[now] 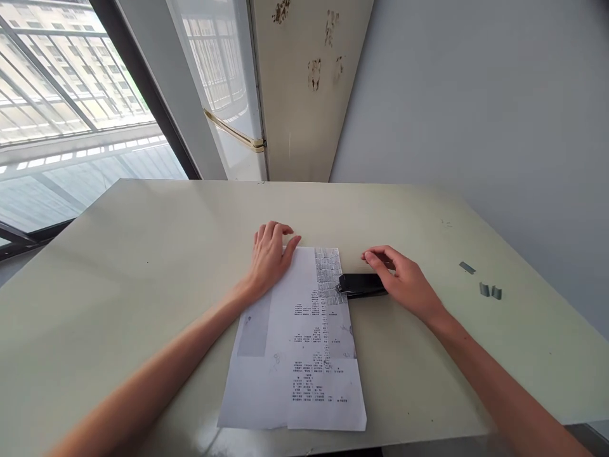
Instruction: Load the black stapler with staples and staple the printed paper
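Observation:
A white printed sheet of paper (295, 381) lies on the table, with dense rows of staples along its far right part. My left hand (270, 257) rests on the sheet's far left corner, open, its thumb apart from the bent fingers. A black stapler (361, 284) lies sideways, its front end over the paper's right edge among the staples. At the stapler's back end is my right hand (397, 276), covering that end. Its thumb and forefinger come together in a pinch; whether anything tiny is between them cannot be made out.
Short grey staple strips (467, 267) lie on the right side of the pale table (166, 254). Beyond its far edge stands a fridge (304, 127) with a gold-coloured handle. A grey wall (476, 95) runs along the right, a window (61, 95) on the left.

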`<state>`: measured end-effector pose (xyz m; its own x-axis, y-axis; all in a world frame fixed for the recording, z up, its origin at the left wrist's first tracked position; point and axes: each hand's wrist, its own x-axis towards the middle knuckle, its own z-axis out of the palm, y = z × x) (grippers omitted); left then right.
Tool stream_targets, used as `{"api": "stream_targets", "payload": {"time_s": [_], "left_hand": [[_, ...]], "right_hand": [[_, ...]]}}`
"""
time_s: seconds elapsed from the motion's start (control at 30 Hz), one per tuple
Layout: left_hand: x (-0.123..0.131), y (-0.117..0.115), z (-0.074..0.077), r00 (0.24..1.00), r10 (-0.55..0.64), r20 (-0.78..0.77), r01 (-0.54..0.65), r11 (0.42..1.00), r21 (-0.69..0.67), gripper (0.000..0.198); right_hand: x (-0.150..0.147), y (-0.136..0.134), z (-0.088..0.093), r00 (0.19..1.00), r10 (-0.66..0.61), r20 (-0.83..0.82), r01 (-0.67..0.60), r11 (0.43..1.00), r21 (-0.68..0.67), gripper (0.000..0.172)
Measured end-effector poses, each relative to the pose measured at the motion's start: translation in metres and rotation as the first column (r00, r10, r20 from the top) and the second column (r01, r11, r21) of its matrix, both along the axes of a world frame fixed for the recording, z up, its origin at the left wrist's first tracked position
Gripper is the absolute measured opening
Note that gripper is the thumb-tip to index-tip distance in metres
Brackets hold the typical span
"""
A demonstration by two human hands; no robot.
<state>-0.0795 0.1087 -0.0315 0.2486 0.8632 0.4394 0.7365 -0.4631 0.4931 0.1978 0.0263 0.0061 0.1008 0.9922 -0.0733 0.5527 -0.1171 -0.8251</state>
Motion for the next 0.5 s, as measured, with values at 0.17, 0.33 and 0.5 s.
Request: {"api": "stream_targets", "payload": {"time_s": [0.17, 0.33, 0.5], "left_hand": [[-0.011, -0.043, 0.021, 0.853, -0.518, -0.068, 0.512, 0.855, -0.086, 0.02], [-0.027, -0.079, 0.02, 0.661, -0.74, -0.123, 0.713, 0.671, -0.204, 0.047], [-0.027, -0.082, 0.005, 0.662, -0.726, -0.186, 0.69, 0.687, -0.226, 0.064]], "right_hand": [[-0.016, 0.012, 0.013, 0.977, 0.047, 0.206, -0.051, 0.999, 0.018, 0.052], [-0.036, 0.024, 0.016, 0.951, 0.139, 0.276, -0.122, 0.989, -0.08, 0.062], [-0.053, 0.025, 0.021, 0.902, 0.247, 0.355, -0.21, 0.968, -0.141, 0.065]]}}
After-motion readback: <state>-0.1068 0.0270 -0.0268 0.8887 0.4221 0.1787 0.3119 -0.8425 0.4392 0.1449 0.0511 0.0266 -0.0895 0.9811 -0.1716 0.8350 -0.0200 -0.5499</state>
